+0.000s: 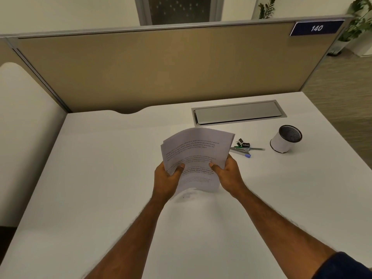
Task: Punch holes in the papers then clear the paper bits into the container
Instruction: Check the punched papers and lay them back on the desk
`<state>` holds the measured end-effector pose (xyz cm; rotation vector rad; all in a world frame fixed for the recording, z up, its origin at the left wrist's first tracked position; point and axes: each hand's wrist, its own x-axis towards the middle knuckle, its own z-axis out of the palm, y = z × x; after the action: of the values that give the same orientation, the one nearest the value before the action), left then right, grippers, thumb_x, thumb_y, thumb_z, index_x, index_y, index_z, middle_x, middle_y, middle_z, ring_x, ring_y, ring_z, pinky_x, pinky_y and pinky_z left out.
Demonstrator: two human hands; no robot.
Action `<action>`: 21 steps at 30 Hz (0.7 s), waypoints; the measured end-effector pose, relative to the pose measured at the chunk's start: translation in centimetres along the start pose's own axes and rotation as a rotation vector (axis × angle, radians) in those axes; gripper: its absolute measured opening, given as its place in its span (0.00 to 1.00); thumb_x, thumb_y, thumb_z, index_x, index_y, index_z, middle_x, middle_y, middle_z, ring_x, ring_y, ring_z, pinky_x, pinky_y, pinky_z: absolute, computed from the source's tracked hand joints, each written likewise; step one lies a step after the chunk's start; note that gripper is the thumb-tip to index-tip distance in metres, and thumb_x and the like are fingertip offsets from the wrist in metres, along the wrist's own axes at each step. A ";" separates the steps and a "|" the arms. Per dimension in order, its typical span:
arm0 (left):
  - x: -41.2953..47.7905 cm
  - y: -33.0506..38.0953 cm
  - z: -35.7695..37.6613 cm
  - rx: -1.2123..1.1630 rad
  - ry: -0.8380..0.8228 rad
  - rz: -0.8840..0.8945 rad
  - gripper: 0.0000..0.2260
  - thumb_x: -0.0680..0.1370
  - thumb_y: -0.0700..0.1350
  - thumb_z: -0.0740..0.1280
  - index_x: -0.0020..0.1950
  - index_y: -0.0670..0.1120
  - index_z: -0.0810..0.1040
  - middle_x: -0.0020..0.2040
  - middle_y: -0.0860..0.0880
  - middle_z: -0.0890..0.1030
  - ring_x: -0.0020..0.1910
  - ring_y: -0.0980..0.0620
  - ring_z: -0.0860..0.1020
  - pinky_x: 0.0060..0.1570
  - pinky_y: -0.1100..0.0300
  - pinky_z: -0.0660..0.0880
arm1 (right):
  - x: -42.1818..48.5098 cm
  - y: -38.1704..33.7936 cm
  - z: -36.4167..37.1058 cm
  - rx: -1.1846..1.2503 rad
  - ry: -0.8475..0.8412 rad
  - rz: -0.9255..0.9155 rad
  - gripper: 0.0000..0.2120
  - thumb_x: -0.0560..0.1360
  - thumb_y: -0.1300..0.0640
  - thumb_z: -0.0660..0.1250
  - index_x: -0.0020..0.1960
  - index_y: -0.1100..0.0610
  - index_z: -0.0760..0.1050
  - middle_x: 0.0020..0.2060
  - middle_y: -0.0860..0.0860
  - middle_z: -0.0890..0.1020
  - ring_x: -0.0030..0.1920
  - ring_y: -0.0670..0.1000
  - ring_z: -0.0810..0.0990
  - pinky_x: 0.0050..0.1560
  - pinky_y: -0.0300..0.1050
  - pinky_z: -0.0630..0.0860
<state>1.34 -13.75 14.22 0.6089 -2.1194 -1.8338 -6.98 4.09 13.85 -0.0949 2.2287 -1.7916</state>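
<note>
The left hand grips the lower left edge of the papers, thumb pressed on the printed face and fingers curled behind. The right hand takes the lower right edge the same way. Both hands are clamped on the one stack, set apart by its width. The stack is lifted clear of the white desk, about mid-desk, with the print tilted toward the camera. Its top edge fans slightly and bows back, and the sheets are not squared.

This looks like a light, floppy sheaf. The sheets will probably slide on one another and crease under a hard pinch. It seems best held at two opposite edges, squared up against the desk, then pinched close to the margin that is to be punched.

Behind and to the right, a grey cable flap sits flush in the desk. Nearer lie some pens with a few small dark items, too small to name. I cannot make out a hole punch. Farther right stands the container, a white cup with a dark mesh inside, well apart from the papers.
</note>
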 end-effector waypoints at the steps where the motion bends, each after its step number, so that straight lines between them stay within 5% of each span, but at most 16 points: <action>1: -0.1 -0.4 0.1 0.006 0.001 -0.014 0.13 0.77 0.42 0.70 0.61 0.43 0.79 0.52 0.48 0.84 0.49 0.50 0.83 0.41 0.62 0.81 | -0.1 0.3 0.1 0.001 -0.011 0.001 0.18 0.76 0.62 0.67 0.61 0.45 0.69 0.50 0.42 0.78 0.50 0.44 0.78 0.38 0.31 0.77; 8: -0.1 -2.2 0.6 0.053 -0.005 -0.033 0.14 0.77 0.42 0.70 0.62 0.44 0.77 0.54 0.48 0.82 0.52 0.49 0.81 0.46 0.63 0.80 | 0.1 1.7 0.4 -0.034 -0.045 0.027 0.17 0.78 0.61 0.65 0.65 0.49 0.69 0.56 0.48 0.78 0.55 0.51 0.78 0.48 0.40 0.77; 13: 0.6 -1.8 0.5 0.015 0.001 -0.020 0.15 0.77 0.44 0.71 0.62 0.44 0.77 0.54 0.48 0.83 0.51 0.50 0.82 0.47 0.58 0.82 | 0.4 1.0 -0.2 0.003 -0.025 -0.010 0.17 0.78 0.61 0.65 0.64 0.48 0.69 0.55 0.48 0.78 0.54 0.49 0.78 0.45 0.36 0.77; 18: 0.5 -2.9 0.9 0.003 -0.010 -0.040 0.14 0.77 0.43 0.70 0.62 0.45 0.77 0.55 0.48 0.82 0.52 0.48 0.81 0.49 0.56 0.82 | 0.1 2.2 0.0 -0.049 -0.057 0.031 0.19 0.78 0.62 0.64 0.67 0.52 0.68 0.58 0.50 0.77 0.57 0.53 0.77 0.56 0.50 0.79; 21: 0.4 -3.1 1.0 -0.035 -0.005 -0.048 0.12 0.78 0.44 0.69 0.61 0.47 0.77 0.54 0.50 0.82 0.53 0.48 0.81 0.46 0.60 0.82 | 0.2 2.0 0.1 -0.054 -0.059 0.024 0.19 0.78 0.61 0.65 0.66 0.50 0.68 0.57 0.48 0.77 0.57 0.52 0.77 0.57 0.49 0.78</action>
<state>0.94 -13.38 11.01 0.6530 -2.0888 -1.8947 -6.90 4.45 11.84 -0.1289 2.2278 -1.6949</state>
